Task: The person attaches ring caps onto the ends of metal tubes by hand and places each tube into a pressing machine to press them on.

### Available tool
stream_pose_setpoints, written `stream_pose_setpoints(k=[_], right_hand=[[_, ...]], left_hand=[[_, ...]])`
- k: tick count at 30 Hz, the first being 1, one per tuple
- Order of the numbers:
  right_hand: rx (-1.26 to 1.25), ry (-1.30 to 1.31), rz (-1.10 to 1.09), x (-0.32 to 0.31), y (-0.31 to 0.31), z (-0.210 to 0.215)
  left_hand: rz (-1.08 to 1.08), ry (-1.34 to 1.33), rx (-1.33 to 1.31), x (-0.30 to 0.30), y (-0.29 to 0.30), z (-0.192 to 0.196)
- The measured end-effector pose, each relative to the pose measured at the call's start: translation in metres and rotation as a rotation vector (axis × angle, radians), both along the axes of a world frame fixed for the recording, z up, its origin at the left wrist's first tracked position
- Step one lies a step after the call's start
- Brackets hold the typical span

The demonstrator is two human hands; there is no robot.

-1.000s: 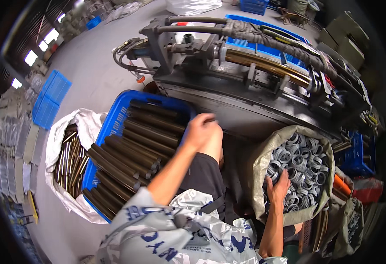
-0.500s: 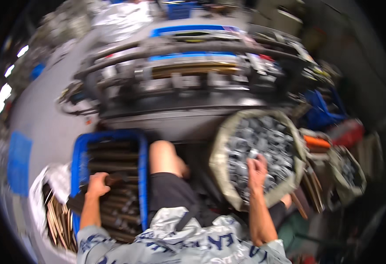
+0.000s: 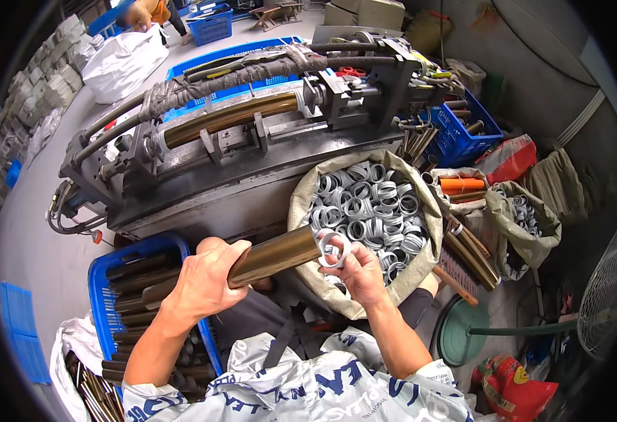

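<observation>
My left hand [image 3: 206, 278] is closed round the near end of a brown, shiny metal tube [image 3: 280, 254], which slants up to the right across my lap. Between the fingers of my right hand [image 3: 362, 276] is a light grey ring [image 3: 334, 250], right at the tube's far end. Whether the ring sits on the tube's edge or just touches it, I cannot tell. Below and behind the ring stands an open woven sack [image 3: 431, 243] full of similar rings [image 3: 364, 200]. At my left, a blue basket [image 3: 99, 285] holds several dark tubes [image 3: 136, 295].
Ahead stands a bench machine [image 3: 252, 169] with a bronze tube [image 3: 234, 119] lying in it. On the right are a blue crate [image 3: 473, 141], a smaller sack [image 3: 544, 235] and a fan [image 3: 607, 295]. A person [image 3: 155, 13] is bending at the far left.
My left hand has risen from the basket with a tube. My right hand has come out of the rings with one ring, now at the tube's end. The view has turned.
</observation>
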State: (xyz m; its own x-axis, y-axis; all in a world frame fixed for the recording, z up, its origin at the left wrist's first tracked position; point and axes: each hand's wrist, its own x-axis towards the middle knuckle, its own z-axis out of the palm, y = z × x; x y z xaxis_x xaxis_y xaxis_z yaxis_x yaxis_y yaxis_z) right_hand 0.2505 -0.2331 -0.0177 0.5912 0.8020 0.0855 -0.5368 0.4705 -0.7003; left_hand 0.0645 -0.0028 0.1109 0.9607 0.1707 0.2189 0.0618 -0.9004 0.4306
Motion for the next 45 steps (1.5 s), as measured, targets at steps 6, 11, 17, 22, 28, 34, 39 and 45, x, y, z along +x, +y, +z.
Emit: stream_pose_setpoints(k=[6,11,17,22,28,34,39,45], right_hand=[[-0.276,-0.348,-0.103,0.006,0.003,0.012],[-0.14,-0.337,-0.046,0.002,0.001,0.017],[-0.102,-0.351,0.025,0.001,0.002,0.005],[-0.128,-0.372,-0.028,-0.002,0.003,0.006],[-0.293,-0.44,0.016,0.006,0.008,0.004],[-0.853,-1.236,-0.134,0.064,-0.004,-0.049],[-1.03,-1.598,-0.208,0.045,0.015,-0.1],[-1.112,-1.496,-0.203,0.041,0.019,-0.098]], left_hand=[[0.048,-0.09,0.017,-0.002,-0.002,0.004],[-0.002,0.022,0.104,-0.005,-0.004,0.002],[-0.021,0.035,0.144,-0.005,-0.007,-0.004],[-0.022,0.03,0.145,-0.004,-0.003,-0.014],[0.03,0.094,0.156,-0.002,-0.004,-0.021],[0.363,-0.204,-0.633,-0.012,0.003,-0.011],[0.377,-0.731,-1.228,-0.023,0.016,-0.035],[0.475,-0.81,-1.665,-0.033,0.006,-0.067]])
